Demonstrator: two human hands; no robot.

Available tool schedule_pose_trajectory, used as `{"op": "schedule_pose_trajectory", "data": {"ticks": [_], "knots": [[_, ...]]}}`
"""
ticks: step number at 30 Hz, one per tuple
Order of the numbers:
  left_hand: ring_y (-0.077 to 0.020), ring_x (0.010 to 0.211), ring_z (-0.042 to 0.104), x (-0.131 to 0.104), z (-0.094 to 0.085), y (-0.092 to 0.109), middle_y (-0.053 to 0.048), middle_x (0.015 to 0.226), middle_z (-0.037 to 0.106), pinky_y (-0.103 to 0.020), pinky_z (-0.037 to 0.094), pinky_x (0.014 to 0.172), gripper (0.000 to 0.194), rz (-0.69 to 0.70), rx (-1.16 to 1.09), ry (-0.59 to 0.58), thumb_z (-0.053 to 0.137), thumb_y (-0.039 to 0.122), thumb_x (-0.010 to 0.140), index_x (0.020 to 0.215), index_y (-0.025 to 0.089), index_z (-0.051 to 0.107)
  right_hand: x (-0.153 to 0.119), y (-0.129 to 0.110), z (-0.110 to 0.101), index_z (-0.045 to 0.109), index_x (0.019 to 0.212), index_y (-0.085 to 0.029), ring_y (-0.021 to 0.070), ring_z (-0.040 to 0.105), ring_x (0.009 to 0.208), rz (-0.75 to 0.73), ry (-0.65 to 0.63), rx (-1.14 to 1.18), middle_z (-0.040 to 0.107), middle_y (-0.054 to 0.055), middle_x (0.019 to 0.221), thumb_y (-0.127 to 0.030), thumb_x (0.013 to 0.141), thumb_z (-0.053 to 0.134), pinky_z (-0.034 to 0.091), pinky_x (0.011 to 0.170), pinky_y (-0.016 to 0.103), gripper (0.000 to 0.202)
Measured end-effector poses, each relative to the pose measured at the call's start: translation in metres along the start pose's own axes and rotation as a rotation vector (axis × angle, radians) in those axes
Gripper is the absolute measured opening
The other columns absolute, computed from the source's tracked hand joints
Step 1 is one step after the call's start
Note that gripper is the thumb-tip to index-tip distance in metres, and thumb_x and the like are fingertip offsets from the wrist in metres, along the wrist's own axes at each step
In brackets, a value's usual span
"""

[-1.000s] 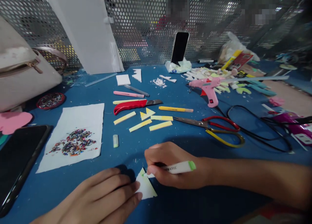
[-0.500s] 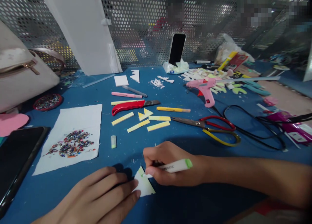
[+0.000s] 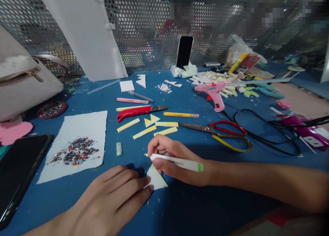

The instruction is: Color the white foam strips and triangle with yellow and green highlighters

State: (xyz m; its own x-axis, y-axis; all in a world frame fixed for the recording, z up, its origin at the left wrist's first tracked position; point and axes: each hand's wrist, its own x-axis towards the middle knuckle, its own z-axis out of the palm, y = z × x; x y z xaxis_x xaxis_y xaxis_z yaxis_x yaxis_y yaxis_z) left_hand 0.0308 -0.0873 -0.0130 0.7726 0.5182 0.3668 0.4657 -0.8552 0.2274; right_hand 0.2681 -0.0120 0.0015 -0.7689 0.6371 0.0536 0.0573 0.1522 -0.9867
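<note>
My right hand (image 3: pixel 174 160) pinches a white acrylic marker (image 3: pixel 185 163) with a green end; its pale green tip points left, above the blue table. Under the fingers lies a small white piece of foam or card (image 3: pixel 157 181) with light green colour along its edges. Fingers stretched out, my left hand (image 3: pixel 115 195) lies flat on the table with its fingertips on that piece's left side. The marker's cap (image 3: pixel 118 149) lies a little further off. Beyond the hands are yellow-tinted strips (image 3: pixel 144 132) and a small zigzag piece (image 3: pixel 151 120).
A red utility knife (image 3: pixel 135 112), scissors (image 3: pixel 213 129) and a pink glue gun (image 3: pixel 212 94) with a black cord lie ahead. At left are a phone (image 3: pixel 20 171) and a white sheet (image 3: pixel 87 124) bearing glittery bits. Another phone (image 3: pixel 184 52) stands upright at the back.
My right hand has lifted the marker tip off the white piece and swung it up and left. The piece and my left hand sit slightly further forward and right.
</note>
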Motion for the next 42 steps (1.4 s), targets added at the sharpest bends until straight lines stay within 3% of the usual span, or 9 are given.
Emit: {"op": "schedule_pose_trajectory", "data": {"ticks": [5, 9, 12, 16, 20, 24, 30, 36, 42], "knots": [[-0.0197, 0.091, 0.058, 0.005, 0.004, -0.001, -0.007, 0.108, 0.07, -0.035, 0.045, 0.083, 0.031, 0.02, -0.004, 0.041, 0.039, 0.012, 0.105, 0.122, 0.012, 0.066, -0.001, 0.003, -0.001, 0.05, 0.102, -0.017, 0.0068, 0.037, 0.056, -0.116, -0.001, -0.063, 0.045, -0.005, 0.077, -0.029, 0.091, 0.063, 0.032, 0.051, 0.02, 0.021], [-0.0214, 0.099, 0.061, 0.001, 0.002, -0.002, -0.009, 0.114, 0.069, -0.037, 0.047, 0.09, 0.036, 0.031, 0.019, 0.036, 0.034, 0.012, 0.106, 0.124, 0.012, 0.065, -0.003, 0.007, -0.005, 0.05, 0.097, -0.017, 0.0078, 0.035, 0.056, -0.145, -0.001, -0.079, 0.046, -0.003, 0.076, -0.041, 0.092, 0.062, 0.03, 0.05, 0.021, 0.027], [-0.0221, 0.103, 0.061, -0.001, 0.001, -0.002, -0.008, 0.118, 0.068, -0.038, 0.047, 0.096, 0.039, 0.022, 0.049, 0.006, 0.031, 0.016, 0.107, 0.126, 0.014, 0.064, -0.004, 0.005, -0.007, 0.05, 0.086, -0.017, 0.0099, 0.039, 0.059, -0.123, -0.021, -0.118, 0.047, -0.001, 0.074, -0.051, 0.098, 0.049, 0.031, 0.053, 0.024, 0.037], [-0.0224, 0.105, 0.06, -0.002, 0.0, -0.002, -0.007, 0.12, 0.068, -0.038, 0.046, 0.099, 0.04, 0.021, 0.051, -0.028, 0.029, 0.022, 0.109, 0.127, 0.015, 0.064, -0.002, -0.001, -0.009, 0.049, 0.077, -0.016, 0.0111, 0.045, 0.062, -0.14, -0.059, -0.216, 0.047, 0.0, 0.069, -0.038, 0.106, 0.027, 0.034, 0.06, 0.026, 0.043], [-0.0219, 0.104, 0.06, -0.002, 0.0, -0.002, -0.008, 0.118, 0.068, -0.038, 0.046, 0.098, 0.041, 0.015, 0.051, -0.019, 0.029, 0.027, 0.11, 0.127, 0.014, 0.064, 0.004, -0.003, -0.009, 0.044, 0.079, -0.018, 0.0094, 0.037, 0.056, -0.105, -0.033, -0.376, 0.043, -0.004, 0.066, -0.027, 0.099, 0.04, 0.028, 0.053, 0.024, 0.022], [-0.0217, 0.105, 0.059, -0.001, -0.002, -0.003, -0.007, 0.117, 0.068, -0.036, 0.047, 0.096, 0.04, 0.039, 0.067, -0.056, 0.03, 0.028, 0.11, 0.128, 0.015, 0.063, 0.009, 0.0, -0.008, 0.03, 0.07, -0.021, 0.008, 0.023, 0.048, -0.101, -0.039, -0.487, 0.026, -0.008, 0.054, -0.025, 0.093, 0.048, 0.019, 0.047, 0.023, 0.03], [-0.0232, 0.103, 0.059, -0.001, -0.002, -0.003, -0.005, 0.118, 0.069, -0.039, 0.042, 0.098, 0.039, 0.045, 0.061, -0.035, 0.032, 0.01, 0.105, 0.128, 0.013, 0.064, 0.01, 0.002, -0.005, 0.028, 0.069, -0.021, 0.0074, 0.023, 0.05, -0.112, -0.008, -0.511, 0.026, -0.008, 0.056, -0.028, 0.095, 0.047, 0.019, 0.048, 0.022, 0.033], [-0.0207, 0.095, 0.06, 0.009, -0.008, -0.004, -0.005, 0.113, 0.072, -0.034, 0.046, 0.089, 0.039, 0.095, 0.071, 0.025, 0.032, 0.011, 0.107, 0.12, 0.012, 0.068, 0.011, 0.002, -0.004, 0.025, 0.071, -0.021, 0.0087, 0.024, 0.055, -0.084, 0.015, -0.509, 0.026, -0.006, 0.062, -0.029, 0.095, 0.045, 0.018, 0.05, 0.024, 0.032], [-0.0204, 0.095, 0.062, 0.011, -0.012, -0.006, -0.006, 0.111, 0.072, -0.033, 0.05, 0.085, 0.038, 0.12, 0.069, -0.006, 0.033, 0.011, 0.107, 0.12, 0.011, 0.068, 0.01, 0.001, -0.004, 0.023, 0.069, -0.021, 0.008, 0.023, 0.053, -0.082, -0.033, -0.527, 0.023, -0.007, 0.059, -0.024, 0.092, 0.046, 0.017, 0.049, 0.023, 0.033]]}}
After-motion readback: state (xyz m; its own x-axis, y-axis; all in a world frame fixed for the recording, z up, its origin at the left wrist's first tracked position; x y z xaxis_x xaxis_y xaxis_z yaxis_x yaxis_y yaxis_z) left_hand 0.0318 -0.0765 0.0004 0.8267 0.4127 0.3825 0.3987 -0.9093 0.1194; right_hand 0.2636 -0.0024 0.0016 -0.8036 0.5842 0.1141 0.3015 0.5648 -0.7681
